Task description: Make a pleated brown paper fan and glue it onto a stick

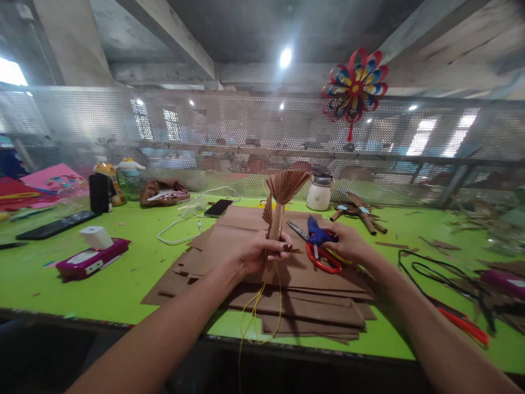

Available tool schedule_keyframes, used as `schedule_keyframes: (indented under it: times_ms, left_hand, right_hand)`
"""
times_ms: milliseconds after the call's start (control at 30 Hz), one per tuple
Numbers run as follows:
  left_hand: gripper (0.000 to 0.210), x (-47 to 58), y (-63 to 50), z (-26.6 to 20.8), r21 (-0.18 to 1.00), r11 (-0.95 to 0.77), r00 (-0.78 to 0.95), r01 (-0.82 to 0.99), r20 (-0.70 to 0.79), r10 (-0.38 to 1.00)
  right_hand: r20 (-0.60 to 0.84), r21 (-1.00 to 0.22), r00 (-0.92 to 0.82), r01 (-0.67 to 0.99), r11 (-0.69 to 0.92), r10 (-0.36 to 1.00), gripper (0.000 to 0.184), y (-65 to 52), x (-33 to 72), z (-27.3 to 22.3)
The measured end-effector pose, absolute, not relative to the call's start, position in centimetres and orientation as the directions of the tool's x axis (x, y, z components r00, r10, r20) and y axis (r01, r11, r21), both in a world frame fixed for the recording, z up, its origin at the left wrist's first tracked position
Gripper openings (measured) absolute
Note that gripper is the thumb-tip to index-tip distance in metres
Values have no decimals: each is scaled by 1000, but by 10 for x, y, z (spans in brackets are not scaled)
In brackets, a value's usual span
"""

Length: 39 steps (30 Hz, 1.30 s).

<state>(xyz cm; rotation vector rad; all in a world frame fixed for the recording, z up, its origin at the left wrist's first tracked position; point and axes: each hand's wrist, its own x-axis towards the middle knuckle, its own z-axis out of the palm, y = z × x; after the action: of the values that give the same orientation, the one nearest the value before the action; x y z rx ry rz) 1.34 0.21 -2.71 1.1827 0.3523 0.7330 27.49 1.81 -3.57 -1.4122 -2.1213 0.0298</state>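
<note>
My left hand (262, 253) is closed round the stem of a brown paper craft piece (279, 216), held upright with a pleated fan at its top and a smaller pleated fan on its left side. Yellow string (255, 306) dangles below it. To the right, my right hand (348, 241) grips what looks like a blue glue gun (318, 232); its fingers are partly hidden. Right by the blue tool lies a pair of scissors (330, 266) with red handles, blades pointing to the upper left. Beneath both hands is a stack of brown paper sheets (229, 241).
Purple power strip (94, 260) with a white plug sits left. A phone (219, 207), white cable (176, 232) and white jar (319, 192) stand farther back. Rolled paper pieces (363, 213), scraps, a black cord (438, 268) and a red-handled tool (463, 324) lie right. Mesh partition (246, 126) closes the back.
</note>
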Motion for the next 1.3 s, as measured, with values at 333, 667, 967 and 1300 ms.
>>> schedule_keyframes:
  times_ms: [333,667,967,1300]
  left_hand:
    - [18,22,4,-29,894,149,509,-423,98,855]
    - [19,23,10,-44,892,139,529,-429,123,839]
    - [20,28,9,-46,871,29,335,-490,158,929]
    - [20,21,11,-45,868,204,523,-454,74,849]
  right_hand:
    - [592,-639,-252,432,636,766,32,1,228,-31]
    - [558,-798,-148,174,577,816,21,-15,175,-31]
    - [382,-908,-24,176,380,924,23,-7,167,-29]
    - [428,-901,-82,42,432,900,22,12,188,-9]
